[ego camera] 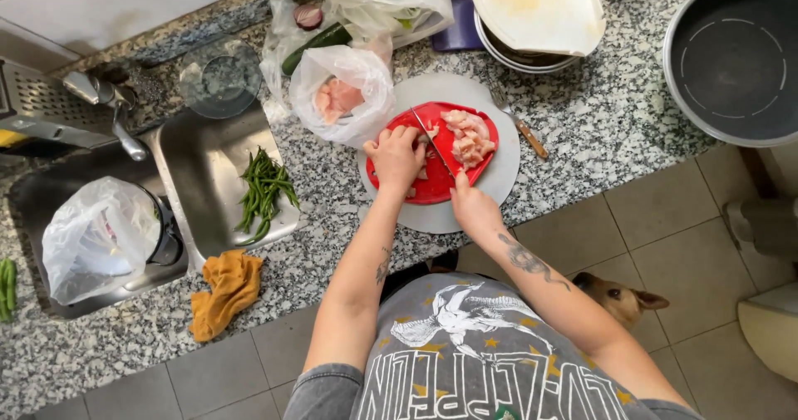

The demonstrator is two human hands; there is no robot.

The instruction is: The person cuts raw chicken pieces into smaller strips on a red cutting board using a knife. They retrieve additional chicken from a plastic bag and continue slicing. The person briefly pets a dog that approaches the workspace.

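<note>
My left hand [394,157] presses down on a piece of raw chicken on the red cutting board [434,186]. My right hand [471,204] grips the handle of a knife [432,141], whose blade lies across the board beside my left fingers. A pile of cut chicken pieces [467,135] sits on the board's far right part. The red board rests on a larger round white board [499,175] on the granite counter [615,112].
A plastic bag with raw chicken [341,96] lies left of the board, a fork [519,122] to its right. Green beans [264,189] lie on the sink drainer, an orange cloth [224,291] at the counter edge. A dark pot [731,58] stands far right. A dog [619,297] waits below.
</note>
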